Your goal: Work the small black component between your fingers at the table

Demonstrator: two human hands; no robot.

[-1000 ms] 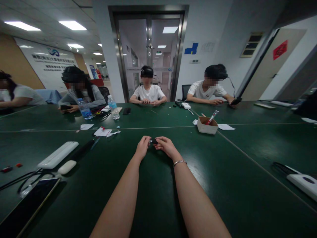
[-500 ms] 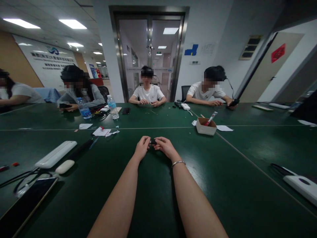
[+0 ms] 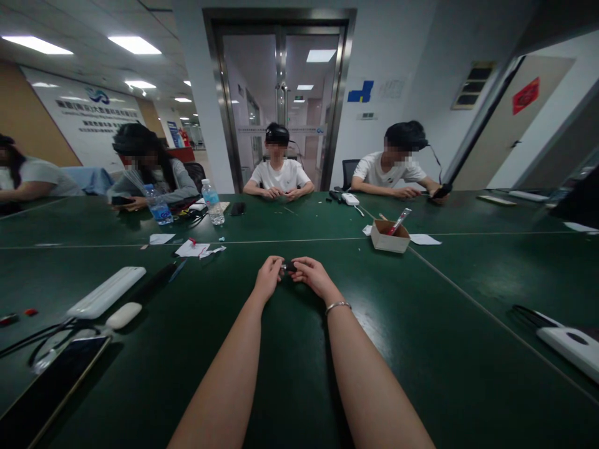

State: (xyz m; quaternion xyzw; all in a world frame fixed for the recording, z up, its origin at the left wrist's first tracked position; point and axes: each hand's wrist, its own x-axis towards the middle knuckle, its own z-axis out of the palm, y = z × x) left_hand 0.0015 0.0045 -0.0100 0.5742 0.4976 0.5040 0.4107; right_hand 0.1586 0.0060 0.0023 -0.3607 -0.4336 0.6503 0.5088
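Note:
Just beyond the middle of the green table point(image 3: 402, 349), both my hands meet at a small black piece with a silvery end point(image 3: 290, 266). My left hand point(image 3: 268, 278) is pinched at the silvery end. Thumb and fingers of my right hand point(image 3: 312, 277) grip the black end, and a bracelet circles that wrist. The piece lies sideways between my fingertips, a little above the tabletop. Its exact kind is too small to make out, and the fingers cover both its ends.
Left of my arms lie a phone point(image 3: 56, 380), a white power bank point(image 3: 108, 292), a white rounded case point(image 3: 124, 315) and cables. Paper scraps point(image 3: 191, 249) and water bottles point(image 3: 213, 202) are further off. A small box point(image 3: 389, 239) stands ahead right. Several people sit opposite.
My hands stay nearly in place. A little more of the silvery end shows between my fingertips now. The camera view has shifted very slightly.

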